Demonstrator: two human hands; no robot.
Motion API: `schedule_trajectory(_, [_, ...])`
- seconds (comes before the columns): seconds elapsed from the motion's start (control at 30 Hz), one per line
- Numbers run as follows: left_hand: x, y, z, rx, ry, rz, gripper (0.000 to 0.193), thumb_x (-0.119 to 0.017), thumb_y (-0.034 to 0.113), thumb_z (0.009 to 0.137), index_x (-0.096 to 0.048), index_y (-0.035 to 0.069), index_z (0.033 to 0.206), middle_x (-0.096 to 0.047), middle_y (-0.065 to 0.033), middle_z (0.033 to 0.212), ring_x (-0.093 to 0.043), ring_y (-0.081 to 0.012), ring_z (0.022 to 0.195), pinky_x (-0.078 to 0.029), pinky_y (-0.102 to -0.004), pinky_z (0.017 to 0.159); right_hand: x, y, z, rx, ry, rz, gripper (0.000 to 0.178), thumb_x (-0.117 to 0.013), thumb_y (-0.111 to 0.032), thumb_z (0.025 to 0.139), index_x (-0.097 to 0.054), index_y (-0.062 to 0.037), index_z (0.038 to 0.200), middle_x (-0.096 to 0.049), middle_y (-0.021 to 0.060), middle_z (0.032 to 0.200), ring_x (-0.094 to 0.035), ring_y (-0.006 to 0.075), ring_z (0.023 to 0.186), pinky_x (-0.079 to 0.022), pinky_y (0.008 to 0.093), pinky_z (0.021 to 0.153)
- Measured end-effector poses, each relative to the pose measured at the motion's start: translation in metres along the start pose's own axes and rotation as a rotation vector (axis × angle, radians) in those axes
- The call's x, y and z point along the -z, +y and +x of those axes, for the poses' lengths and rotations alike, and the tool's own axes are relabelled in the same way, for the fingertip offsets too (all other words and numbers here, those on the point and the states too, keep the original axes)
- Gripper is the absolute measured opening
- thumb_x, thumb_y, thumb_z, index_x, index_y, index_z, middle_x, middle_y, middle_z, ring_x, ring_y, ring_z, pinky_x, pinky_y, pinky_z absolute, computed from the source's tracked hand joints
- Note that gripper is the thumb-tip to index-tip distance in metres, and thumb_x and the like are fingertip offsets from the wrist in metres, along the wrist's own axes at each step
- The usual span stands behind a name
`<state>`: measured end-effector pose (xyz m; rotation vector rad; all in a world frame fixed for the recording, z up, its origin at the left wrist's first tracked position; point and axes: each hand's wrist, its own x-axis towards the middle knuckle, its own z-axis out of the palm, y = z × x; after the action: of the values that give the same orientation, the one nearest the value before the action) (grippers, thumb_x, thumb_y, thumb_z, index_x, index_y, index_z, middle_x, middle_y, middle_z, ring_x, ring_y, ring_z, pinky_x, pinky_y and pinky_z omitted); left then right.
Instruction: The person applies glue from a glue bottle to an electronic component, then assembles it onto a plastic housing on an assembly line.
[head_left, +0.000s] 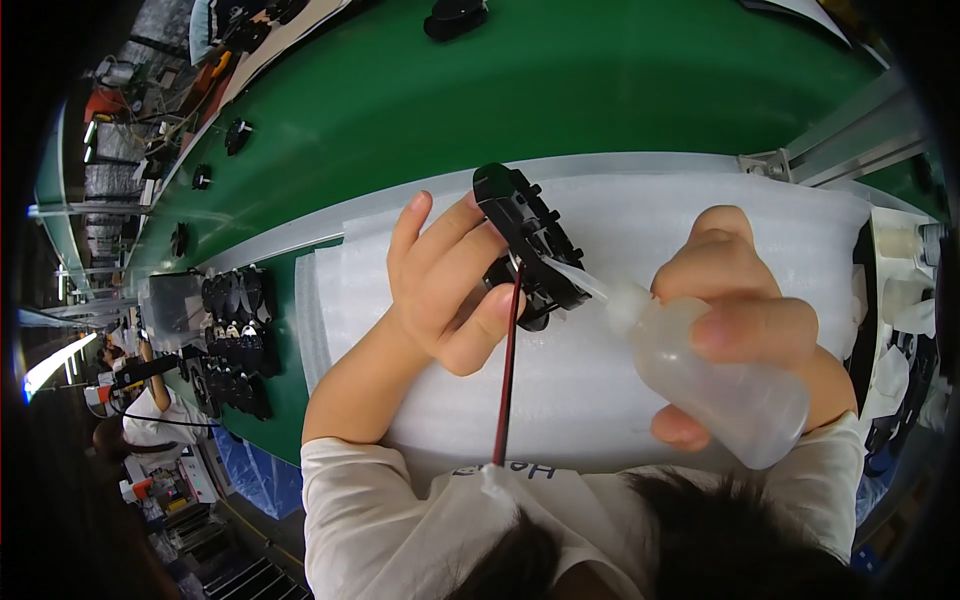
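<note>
My left hand (445,275) grips a black plastic housing (530,240) with clips and ribs along its side, held tilted above the white foam sheet. A thin red and black wire pair (508,380) hangs from the housing toward me and ends in a white connector (495,478). In my right hand (740,300) is a translucent squeeze bottle (715,385), its fingers wrapped round the body. The bottle's narrow white nozzle (580,277) points left and reaches the housing's inner side; whether the tip touches is hidden.
White foam sheeting (610,400) covers the bench before me. Beyond a metal rail runs a green belt (620,90) carrying a few black parts (455,18). Rows of black parts (238,340) stand at left beside a grey bin (172,308). A tray of parts (900,290) is at right. Another person (165,415) works far left.
</note>
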<state>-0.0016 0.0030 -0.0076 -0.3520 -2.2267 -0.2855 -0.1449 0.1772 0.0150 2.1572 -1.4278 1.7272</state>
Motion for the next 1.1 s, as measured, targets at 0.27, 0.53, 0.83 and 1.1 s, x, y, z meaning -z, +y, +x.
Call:
schedule_trajectory(0.27, [-0.005, -0.009, -0.005, -0.091, 0.098, 0.173, 0.040, -0.060, 0.011, 0.068, -0.044, 0.009, 0.105, -0.055, -0.0164, 0.090, -0.055, -0.0331, 0.083, -0.025, -0.0482, 0.093, 0.003, -0.008, 0.000, -0.059, -0.069, 0.044, 0.044, -0.060, -0.035, 0.075, -0.037, -0.0158, 0.108, -0.052, 0.0091, 0.086, -0.043, 0.0159, 0.069, -0.025, 0.0327, 0.065])
schedule_trajectory(0.53, [-0.007, -0.007, -0.002, 0.071, 0.125, 0.197, 0.078, -0.075, 0.022, 0.054, -0.033, 0.012, 0.120, -0.056, -0.0112, 0.091, -0.055, -0.0254, 0.083, -0.026, -0.0402, 0.090, -0.001, -0.005, -0.002, -0.022, -0.018, 0.021, 0.041, -0.058, -0.033, 0.077, -0.038, -0.0145, 0.107, -0.052, 0.0082, 0.084, -0.043, 0.0150, 0.066, -0.026, 0.0331, 0.064])
schedule_trajectory(0.83, [-0.006, -0.011, -0.004, 0.166, 0.112, 0.013, 0.082, -0.079, 0.024, 0.047, -0.037, 0.005, 0.115, -0.055, -0.0121, 0.097, -0.052, -0.0252, 0.089, -0.027, -0.0372, 0.087, -0.001, -0.004, -0.002, -0.035, -0.047, -0.030, 0.042, -0.058, -0.036, 0.077, -0.036, -0.0166, 0.107, -0.049, 0.0064, 0.082, -0.043, 0.0157, 0.065, -0.026, 0.0341, 0.064])
schedule_trajectory(1.1, [-0.008, 0.004, 0.001, 0.463, 0.106, -0.301, 0.076, -0.078, 0.011, 0.049, -0.033, -0.004, 0.108, -0.041, -0.0169, 0.108, -0.051, -0.0187, 0.092, -0.045, -0.0283, 0.081, 0.004, -0.010, -0.004, -0.097, -0.080, -0.013, 0.044, -0.061, -0.039, 0.075, -0.035, -0.0205, 0.105, -0.047, 0.0065, 0.086, -0.041, 0.0162, 0.063, -0.028, 0.0349, 0.067])
